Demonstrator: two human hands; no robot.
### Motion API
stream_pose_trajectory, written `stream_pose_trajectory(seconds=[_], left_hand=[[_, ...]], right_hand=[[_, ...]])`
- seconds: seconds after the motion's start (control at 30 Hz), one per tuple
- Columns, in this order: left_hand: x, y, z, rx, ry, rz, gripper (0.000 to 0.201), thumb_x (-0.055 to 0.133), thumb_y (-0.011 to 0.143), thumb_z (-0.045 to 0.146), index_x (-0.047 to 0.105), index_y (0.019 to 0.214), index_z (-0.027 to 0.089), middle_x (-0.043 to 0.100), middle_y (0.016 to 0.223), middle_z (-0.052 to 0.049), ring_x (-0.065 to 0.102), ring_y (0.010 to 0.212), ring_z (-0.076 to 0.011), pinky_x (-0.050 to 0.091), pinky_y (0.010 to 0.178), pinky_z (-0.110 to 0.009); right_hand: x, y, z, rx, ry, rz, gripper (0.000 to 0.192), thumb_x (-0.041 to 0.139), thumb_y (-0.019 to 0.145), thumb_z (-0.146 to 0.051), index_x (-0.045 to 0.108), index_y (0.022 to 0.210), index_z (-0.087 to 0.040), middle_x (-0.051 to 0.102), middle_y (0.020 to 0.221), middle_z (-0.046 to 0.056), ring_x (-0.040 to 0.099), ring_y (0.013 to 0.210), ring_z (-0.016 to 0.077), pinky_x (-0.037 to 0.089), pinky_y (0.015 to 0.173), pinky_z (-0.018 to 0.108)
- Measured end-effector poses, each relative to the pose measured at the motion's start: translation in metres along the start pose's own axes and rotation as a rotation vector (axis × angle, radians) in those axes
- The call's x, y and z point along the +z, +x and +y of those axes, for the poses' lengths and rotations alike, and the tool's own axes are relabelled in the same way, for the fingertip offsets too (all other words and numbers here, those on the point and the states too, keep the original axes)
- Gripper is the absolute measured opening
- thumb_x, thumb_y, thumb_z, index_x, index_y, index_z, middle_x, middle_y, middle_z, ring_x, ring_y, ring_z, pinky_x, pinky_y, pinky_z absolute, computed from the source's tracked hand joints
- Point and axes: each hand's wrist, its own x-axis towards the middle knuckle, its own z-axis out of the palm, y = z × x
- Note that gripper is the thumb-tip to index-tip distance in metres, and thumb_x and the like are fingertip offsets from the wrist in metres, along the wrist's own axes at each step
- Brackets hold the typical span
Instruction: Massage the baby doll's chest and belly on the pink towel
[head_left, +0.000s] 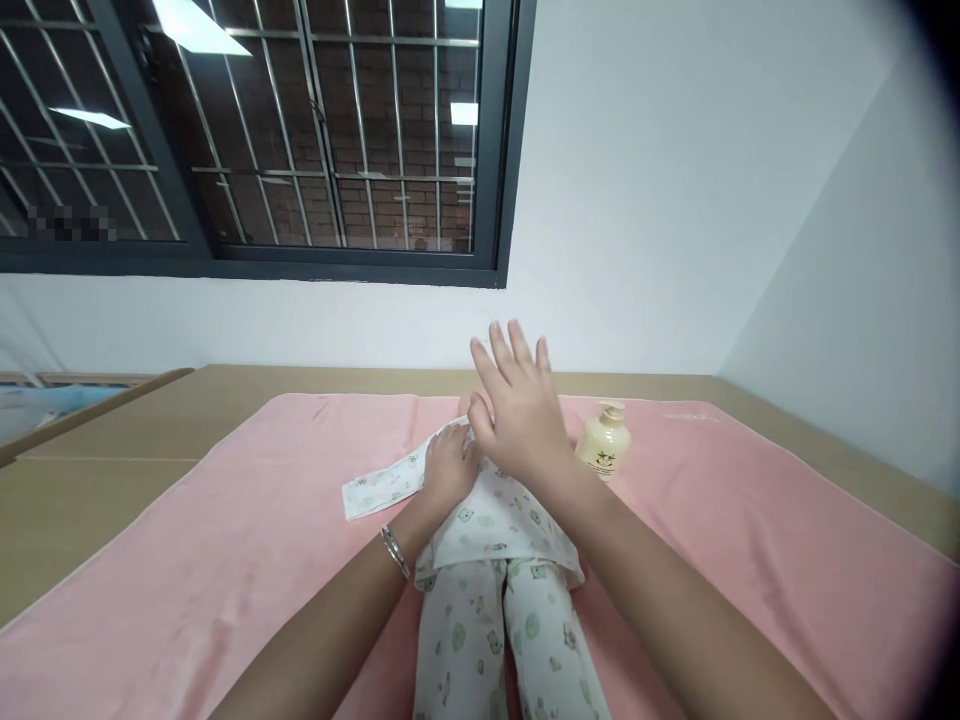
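Left fingers (459, 452): curled down onto the upper edge of the printed top, pressing or pinching the cloth; whether cloth sits gripped between them, cannot tell
Left hand (444, 472): palm down on the chest of the doll, a bracelet (395, 551) on the wrist
Right fingers (517, 350): spread wide and straight, gripping nothing, tips pointing away toward the wall
Right hand (521, 415): raised just above the doll's upper end, heel of the palm close over the left hand; touching the cloth or not, cannot tell
Printed top (495, 520): white with small green and pink figures, on the doll's torso; one sleeve (382, 487) laid out flat to the left on the towel
Doll (487, 600): on its back, lengthwise between both forearms, legs in matching printed trousers (525, 640) pointing toward the camera; head mostly hidden behind the right hand
Lotion bottle (602, 443): cream-coloured pump bottle, upright on the towel, just beside the right hand on its right
Pink towel (225, 540): spread beneath everything
Surface (112, 450): tan, bare around the towel's edges
Backdrop: white wall, dark-framed barred window (315, 140) upper left
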Motion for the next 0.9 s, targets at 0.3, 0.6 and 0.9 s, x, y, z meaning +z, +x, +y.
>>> stream_pose_trajectory(seconds=[0.3, 0.6, 0.9], left_hand=[[0.009, 0.003, -0.008, 0.009, 0.062, 0.009, 0.036, 0.035, 0.092, 0.022, 0.060, 0.118, 0.017, 0.064, 0.123, -0.011, 0.055, 0.118, -0.0250, 0.038, 0.105, -0.043], [0.013, 0.002, -0.011, -0.013, 0.127, -0.017, 0.039, 0.041, 0.091, 0.028, 0.058, 0.124, 0.016, 0.059, 0.132, -0.012, 0.050, 0.126, -0.0260, 0.033, 0.109, -0.043], [-0.002, -0.004, 0.016, 0.146, 0.313, -0.056, 0.033, 0.034, 0.092, 0.016, 0.063, 0.108, 0.013, 0.067, 0.109, -0.016, 0.059, 0.106, -0.0284, 0.041, 0.097, -0.043]], right_hand=[[0.123, -0.046, 0.046, 0.223, 0.142, -0.427, 0.045, 0.029, 0.099, -0.035, 0.056, 0.131, -0.018, 0.042, 0.147, 0.012, 0.029, 0.140, 0.0272, 0.019, 0.113, 0.051], [0.125, -0.066, 0.060, 0.422, 0.143, -0.252, 0.040, 0.036, 0.093, -0.024, 0.061, 0.123, -0.013, 0.052, 0.137, 0.015, 0.044, 0.130, 0.0246, 0.032, 0.107, 0.036], [0.118, -0.071, 0.061, 0.420, 0.176, -0.240, 0.037, 0.037, 0.092, -0.026, 0.062, 0.117, -0.015, 0.065, 0.120, 0.010, 0.055, 0.115, 0.0222, 0.036, 0.101, 0.030]])
